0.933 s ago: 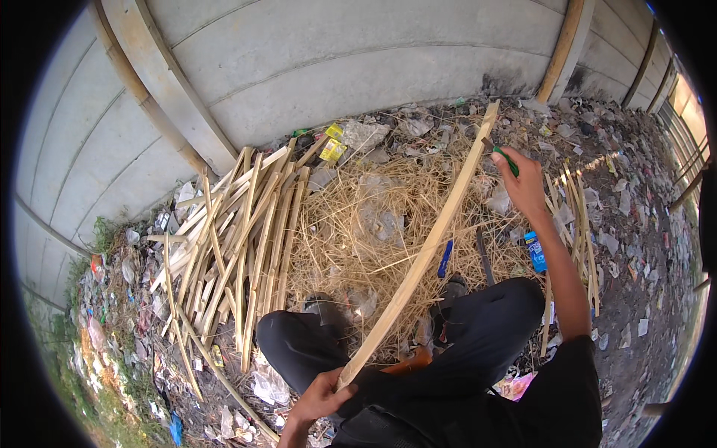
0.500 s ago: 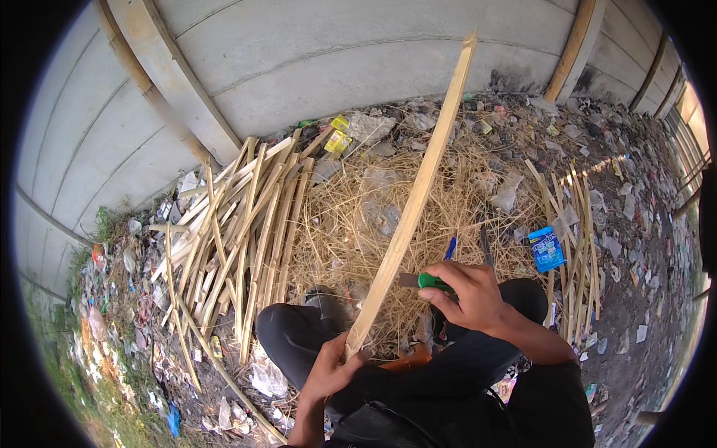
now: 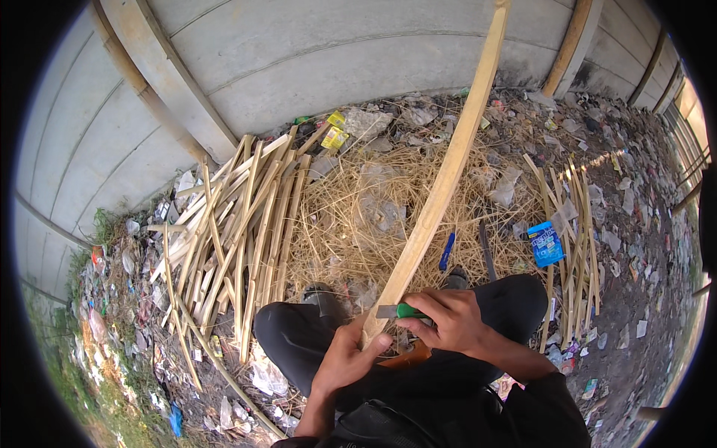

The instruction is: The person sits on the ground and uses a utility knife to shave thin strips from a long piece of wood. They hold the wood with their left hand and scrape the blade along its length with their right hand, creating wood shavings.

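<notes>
My left hand is closed round the lower end of a long bamboo strip, which slants up and away to the right in front of the wall. In my right hand I grip a knife by its green handle. Its short flat blade lies across the strip, just above my left hand, pointing left. Fingers of the right hand wrap the handle and hide part of it. Thin shavings cover the ground beyond my crossed legs.
A heap of split bamboo strips lies to the left, a smaller bundle to the right beside a blue packet. A blue pen-like object and a dark long blade rest on the shavings. Behind stands a concrete wall.
The knife has moved down and left, from beside the strip onto its lower part. The strip's upper end has swung right and reaches higher in view.
</notes>
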Motion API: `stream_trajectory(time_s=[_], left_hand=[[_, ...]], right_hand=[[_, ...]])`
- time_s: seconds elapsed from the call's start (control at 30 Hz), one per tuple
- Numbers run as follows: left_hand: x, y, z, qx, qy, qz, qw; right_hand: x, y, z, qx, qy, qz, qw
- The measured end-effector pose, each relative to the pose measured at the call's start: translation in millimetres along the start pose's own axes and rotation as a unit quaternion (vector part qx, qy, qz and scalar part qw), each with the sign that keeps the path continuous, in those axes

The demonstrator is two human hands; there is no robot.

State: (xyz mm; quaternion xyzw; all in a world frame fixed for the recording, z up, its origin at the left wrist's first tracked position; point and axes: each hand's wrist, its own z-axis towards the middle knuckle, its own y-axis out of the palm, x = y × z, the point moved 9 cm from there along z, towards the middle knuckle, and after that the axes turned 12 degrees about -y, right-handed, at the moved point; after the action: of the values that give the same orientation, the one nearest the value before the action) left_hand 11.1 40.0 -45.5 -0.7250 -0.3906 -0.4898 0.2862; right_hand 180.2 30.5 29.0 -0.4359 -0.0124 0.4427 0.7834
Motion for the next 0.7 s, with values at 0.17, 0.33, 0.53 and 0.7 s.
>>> stream_trajectory(time_s=[0.17, 0.33, 0.53, 0.7], left_hand=[[-18, -2, -4, -0.010, -0.060, 0.065, 0.996], [-27, -4, -9, 0.019, -0.055, 0.089, 0.994], [-26, -4, -13, 0.046, -0.033, 0.095, 0.994], [-23, -6, -19, 0.050, -0.062, 0.127, 0.989]], right_hand=[[13, -16, 3, 0.032, 0.026, -0.011, 0.999], [23, -20, 0, 0.008, 0.039, -0.018, 0.999], [24, -23, 3, -0.005, 0.038, -0.016, 0.999], [31, -26, 2, -0.002, 0.044, -0.035, 0.998]])
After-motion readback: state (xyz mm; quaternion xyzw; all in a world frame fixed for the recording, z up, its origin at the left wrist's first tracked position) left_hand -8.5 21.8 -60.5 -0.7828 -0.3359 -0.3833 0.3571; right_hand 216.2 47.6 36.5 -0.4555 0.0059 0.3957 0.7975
